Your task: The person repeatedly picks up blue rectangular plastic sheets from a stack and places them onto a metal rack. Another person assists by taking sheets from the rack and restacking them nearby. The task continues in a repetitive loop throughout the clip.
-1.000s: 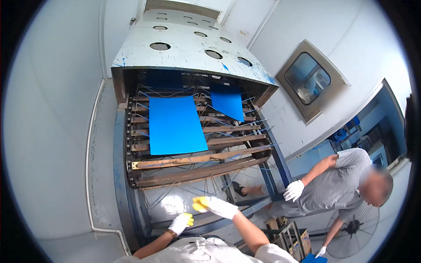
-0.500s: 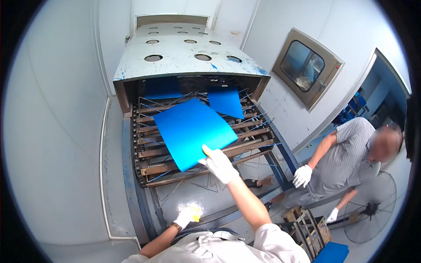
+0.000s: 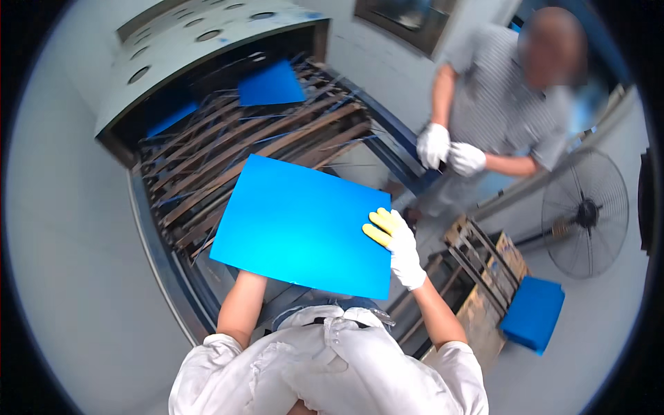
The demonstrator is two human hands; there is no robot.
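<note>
A flat blue sheet [image 3: 304, 228] is in front of my body, its corners spread wide across the middle of the head view. My right hand [image 3: 401, 245], in a white glove with yellow-coated fingers, grips the sheet's right edge, fingertips over its upper face. My left forearm [image 3: 241, 308] reaches under the sheet's near left edge. The left hand itself is hidden beneath it, so its fingers do not show. Beyond lies a rack conveyor [image 3: 228, 149] of brown bars and thin wires. It carries another blue sheet [image 3: 272, 84] and a partly shadowed blue sheet [image 3: 171, 119].
The conveyor comes out of a pale oven-like housing [image 3: 228, 28] with round holes on top. A gloved co-worker [image 3: 498, 104] stands at the far right beside the conveyor. Nearer on the right are a standing fan [image 3: 586, 211], a wooden pallet with a metal frame [image 3: 484, 277] and stacked blue sheets [image 3: 532, 311].
The blue sheet has come off the conveyor toward my body. My left hand has gone under it. My view has turned right, and the co-worker has brought both gloved hands together.
</note>
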